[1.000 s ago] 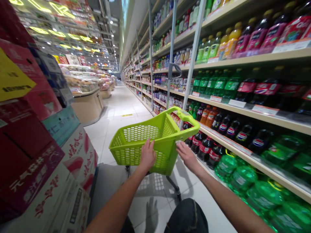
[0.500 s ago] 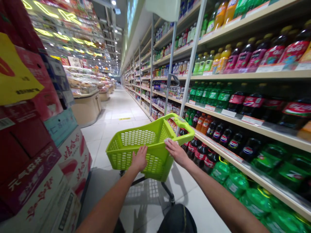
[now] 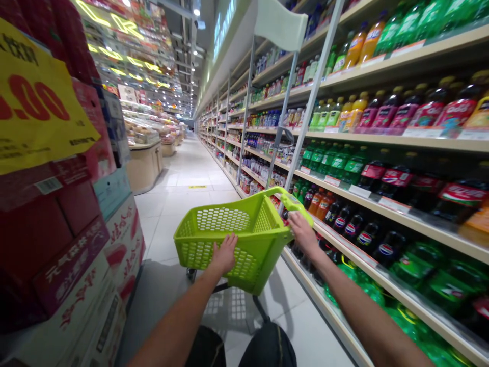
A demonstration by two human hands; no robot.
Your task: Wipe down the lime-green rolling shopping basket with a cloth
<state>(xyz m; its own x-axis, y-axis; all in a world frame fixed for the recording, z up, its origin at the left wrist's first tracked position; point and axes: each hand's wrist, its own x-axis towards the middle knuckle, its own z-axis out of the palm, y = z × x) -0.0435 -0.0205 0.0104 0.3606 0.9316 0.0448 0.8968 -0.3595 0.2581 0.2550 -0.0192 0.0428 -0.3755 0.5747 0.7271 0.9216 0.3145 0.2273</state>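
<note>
Fingers [image 3: 231, 241] of the left hand [image 3: 224, 256] lie nearly straight and slightly spread against the green cart [image 3: 263, 255], gripping nothing; the right hand [image 3: 301, 232] bends at its handle [image 3: 294, 204], though I cannot tell how tightly it closes. The cart stands on the floor [image 3: 168, 204] between stacked boxes [image 3: 124, 224] and drink shelves [image 3: 431, 224]. It looks light, stiff and a little slick, so the handle or rim [image 3: 263, 235] should give the surest hold.

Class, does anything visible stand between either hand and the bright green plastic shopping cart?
Nothing visible blocks the left hand, spread against the perforated side of the cart. By the curved green handle, a small whitish scrap, perhaps a wipe, shows at the right hand; whether it lies between hand and plastic is hidden.
</note>
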